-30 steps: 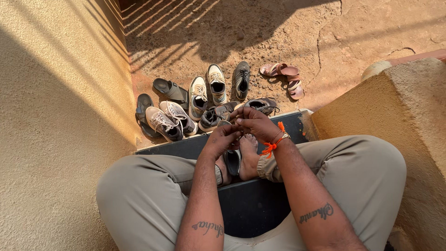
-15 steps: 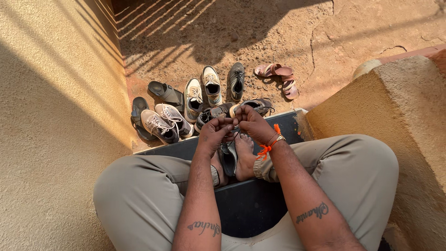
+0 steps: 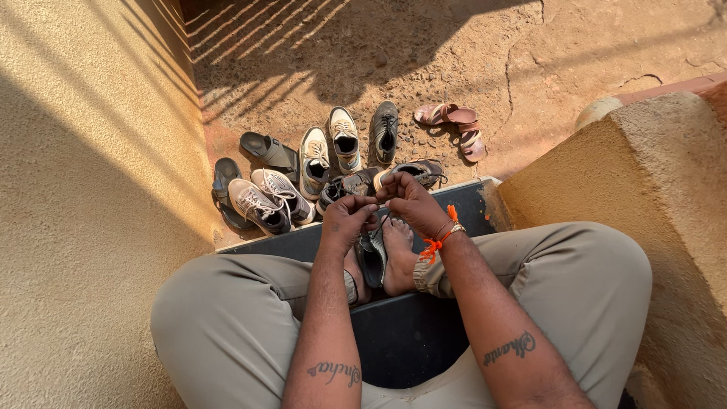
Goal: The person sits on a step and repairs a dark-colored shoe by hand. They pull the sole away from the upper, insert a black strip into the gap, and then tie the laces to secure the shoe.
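Note:
I sit cross-legged on a dark step (image 3: 295, 241) with bare feet. A dark shoe (image 3: 372, 254) rests between my feet. My left hand (image 3: 345, 220) and my right hand (image 3: 409, 200) are raised just above it, fingertips pinched together on its thin shoelace (image 3: 383, 221). An orange thread band (image 3: 441, 233) circles my right wrist. Both forearms carry script tattoos.
Several shoes lie on the dirt beyond the step: pale sneakers (image 3: 265, 201), a white pair (image 3: 330, 149), a dark shoe (image 3: 384, 130), black slides (image 3: 269, 150) and pink sandals (image 3: 454, 125). A rough plaster wall (image 3: 91, 197) rises at left, a low plaster wall (image 3: 644, 167) at right.
My hands have stayed together over the shoe, with small finger movements on the lace. The view has shifted slightly.

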